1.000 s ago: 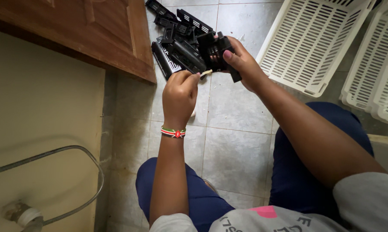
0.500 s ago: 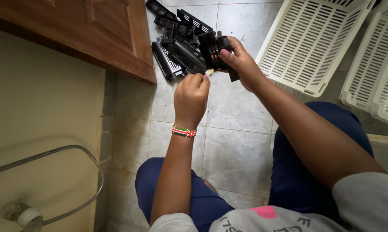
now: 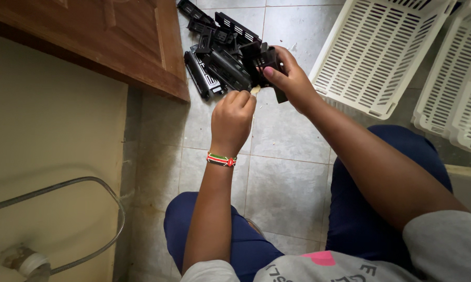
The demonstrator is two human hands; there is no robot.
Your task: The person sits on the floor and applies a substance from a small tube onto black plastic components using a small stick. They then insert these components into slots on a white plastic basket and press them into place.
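Note:
My right hand (image 3: 290, 78) grips a black plastic part (image 3: 264, 60) and holds it above the tiled floor. My left hand (image 3: 233, 117) is closed around a small pale tool (image 3: 255, 90), whose tip shows between the fingers and touches the underside of the black part. A striped bracelet (image 3: 221, 159) sits on my left wrist. Just beyond both hands lies a pile of black plastic parts (image 3: 217, 57) on the floor.
A brown wooden door (image 3: 126, 36) stands at the upper left. Two white slotted plastic baskets (image 3: 376, 52) lean at the upper right. A grey hose (image 3: 105, 209) curves along the pale wall at the left. My knees in blue trousers (image 3: 361, 209) are below.
My left hand has shifted slightly right and up toward the black part. My right hand holds the part in nearly the same place.

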